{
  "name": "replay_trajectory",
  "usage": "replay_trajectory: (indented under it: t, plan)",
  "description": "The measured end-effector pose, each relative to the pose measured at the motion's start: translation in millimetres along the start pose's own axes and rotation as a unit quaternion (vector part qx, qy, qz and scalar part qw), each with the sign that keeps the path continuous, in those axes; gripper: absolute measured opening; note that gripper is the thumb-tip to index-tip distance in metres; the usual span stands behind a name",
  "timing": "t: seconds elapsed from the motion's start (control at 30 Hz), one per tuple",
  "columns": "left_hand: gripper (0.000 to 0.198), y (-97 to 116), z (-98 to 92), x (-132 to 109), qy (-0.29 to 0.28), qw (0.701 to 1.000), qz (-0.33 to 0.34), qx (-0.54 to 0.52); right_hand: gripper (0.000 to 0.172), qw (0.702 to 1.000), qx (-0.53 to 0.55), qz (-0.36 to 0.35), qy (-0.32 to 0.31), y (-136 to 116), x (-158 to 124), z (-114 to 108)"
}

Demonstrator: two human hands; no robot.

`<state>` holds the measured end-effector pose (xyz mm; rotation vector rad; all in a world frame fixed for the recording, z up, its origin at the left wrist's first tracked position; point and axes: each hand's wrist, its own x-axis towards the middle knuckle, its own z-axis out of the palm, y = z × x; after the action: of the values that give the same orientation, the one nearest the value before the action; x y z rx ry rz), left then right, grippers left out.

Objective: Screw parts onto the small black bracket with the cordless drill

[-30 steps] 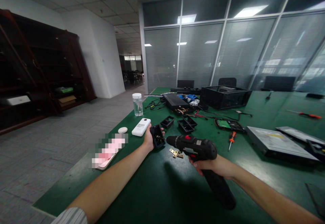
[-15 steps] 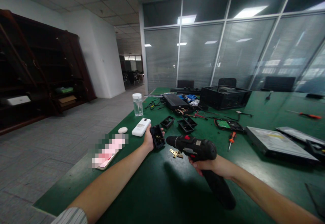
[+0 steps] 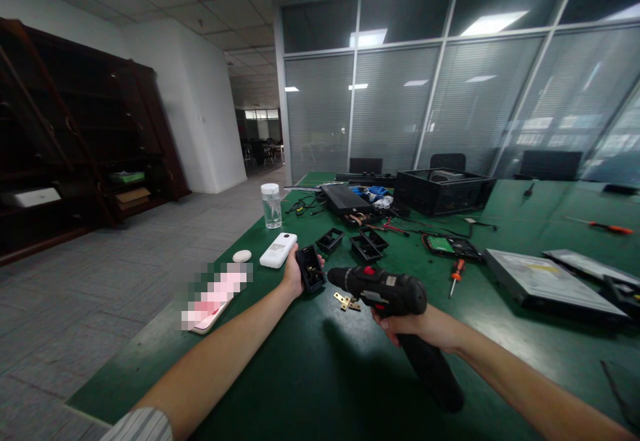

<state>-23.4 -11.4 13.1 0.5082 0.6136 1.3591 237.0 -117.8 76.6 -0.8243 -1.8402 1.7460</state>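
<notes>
My left hand [image 3: 293, 273] grips a small black plastic box [image 3: 311, 270] by its left side, its open face turned toward me. Some small brass-coloured metal shows inside the box, too small to make out. My right hand [image 3: 400, 326] is wrapped round the handle of a black cordless drill [image 3: 383, 289]. The drill's nose points left at the box's right edge; whether its tip touches anything I cannot tell. Beneath the drill's front lie a few brass plates [image 3: 345, 301] with holes. Behind the box rest more black plastic frames [image 3: 367, 247].
To the left are a white device [image 3: 279, 251], a phone [image 3: 215, 307] and a lidded clear jar [image 3: 271, 206]. An orange screwdriver [image 3: 456, 277] and a metal drive [image 3: 550, 284] lie to the right. Further back stands a black computer case [image 3: 443, 193] among cables.
Both hands, the drill and the box stay almost where they were. The brass-coloured metal inside the box looks slightly different from before.
</notes>
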Motion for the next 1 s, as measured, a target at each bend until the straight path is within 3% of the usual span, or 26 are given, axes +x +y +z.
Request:
replay_trajectory:
  t: [0.83, 1.0]
  plan:
    - [0.058, -1.1, -0.6, -0.2, 0.008, 1.0, 0.008, 0.008, 0.023, 1.0, -0.024, 0.0, 0.002, -0.6, 0.8, 1.2]
    - [0.048, -0.8, 3.2, -2.2, 0.019, 0.999, 0.025, -0.024, 0.022, 1.0, -0.023, 0.004, 0.0, 0.1, 1.0, 0.4]
